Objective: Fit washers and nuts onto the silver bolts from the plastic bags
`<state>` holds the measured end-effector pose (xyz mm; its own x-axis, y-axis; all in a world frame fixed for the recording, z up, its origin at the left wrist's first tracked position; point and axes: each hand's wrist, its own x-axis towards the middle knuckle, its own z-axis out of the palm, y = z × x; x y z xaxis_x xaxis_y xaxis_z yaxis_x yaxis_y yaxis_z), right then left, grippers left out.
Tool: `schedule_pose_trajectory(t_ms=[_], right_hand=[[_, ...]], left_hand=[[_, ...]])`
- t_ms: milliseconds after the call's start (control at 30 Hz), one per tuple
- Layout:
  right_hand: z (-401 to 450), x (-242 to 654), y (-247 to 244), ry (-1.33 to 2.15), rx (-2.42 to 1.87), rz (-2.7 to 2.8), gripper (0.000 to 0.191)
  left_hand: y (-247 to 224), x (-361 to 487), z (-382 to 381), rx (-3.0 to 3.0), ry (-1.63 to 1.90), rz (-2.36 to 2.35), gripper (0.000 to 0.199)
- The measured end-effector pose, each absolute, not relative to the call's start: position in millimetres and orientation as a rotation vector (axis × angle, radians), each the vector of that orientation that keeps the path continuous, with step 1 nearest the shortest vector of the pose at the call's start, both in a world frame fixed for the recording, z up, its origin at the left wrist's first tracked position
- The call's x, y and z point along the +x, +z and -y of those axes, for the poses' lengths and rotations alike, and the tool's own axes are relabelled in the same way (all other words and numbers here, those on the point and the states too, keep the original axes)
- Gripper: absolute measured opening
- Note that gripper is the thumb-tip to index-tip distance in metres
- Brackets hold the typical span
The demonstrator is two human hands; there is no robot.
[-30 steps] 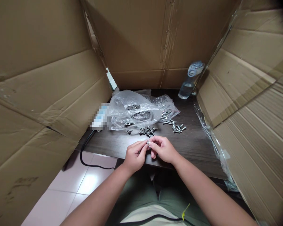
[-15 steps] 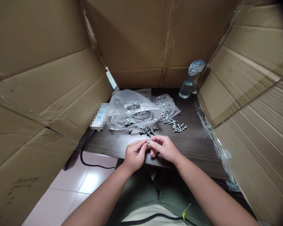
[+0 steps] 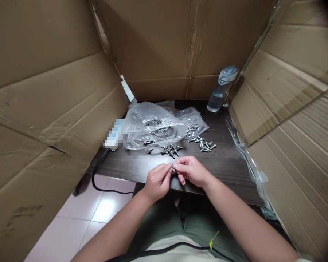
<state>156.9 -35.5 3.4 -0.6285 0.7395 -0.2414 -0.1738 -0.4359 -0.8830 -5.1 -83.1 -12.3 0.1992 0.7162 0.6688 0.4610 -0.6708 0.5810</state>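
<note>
Near the front edge of the table, my left hand and my right hand meet fingertip to fingertip. Both pinch a small silver screw between thumb and forefinger; the fingers cover most of it. Just beyond the hands lies a pile of darker screws with washers, one of them apart at its left. Plain silver screws are scattered to the right. Behind them, an open clear plastic bag holds small ring-like metal parts, and a second plastic bag holds more screws.
Cardboard walls enclose the dark wooden table on three sides. A water bottle stands at the back right corner. On the left, a black cable hangs over the table edge beside a blurred-out object.
The silver screw has turned slightly between my fingertips, and less of it shows. My hands stay at nearly the same place; the view has shifted a little.
</note>
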Motion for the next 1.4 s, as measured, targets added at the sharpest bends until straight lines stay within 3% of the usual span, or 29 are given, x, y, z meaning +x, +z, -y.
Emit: schedule_pose_trajectory(t_ms=[333,633,1033,1400], right_hand=[[33.3,160.4,5.2,2.250,-0.845,1.028,0.026],[40.2,156.1,4.0,1.890,-0.908,1.390,0.027],[39.0,148.9,1.5,1.899,-0.977,1.268,0.037],[42.5,148.5,3.1,1.699,-1.019,1.519,0.027]], left_hand=[[-9.5,-5.2,82.0,2.265,1.431,-1.065,0.039],[-12.6,-5.9,81.2,2.203,1.442,-1.156,0.036],[-6.6,-3.3,79.7,2.005,1.396,-1.362,0.022],[-7.3,-2.2,78.9,1.957,1.350,-1.349,0.018]])
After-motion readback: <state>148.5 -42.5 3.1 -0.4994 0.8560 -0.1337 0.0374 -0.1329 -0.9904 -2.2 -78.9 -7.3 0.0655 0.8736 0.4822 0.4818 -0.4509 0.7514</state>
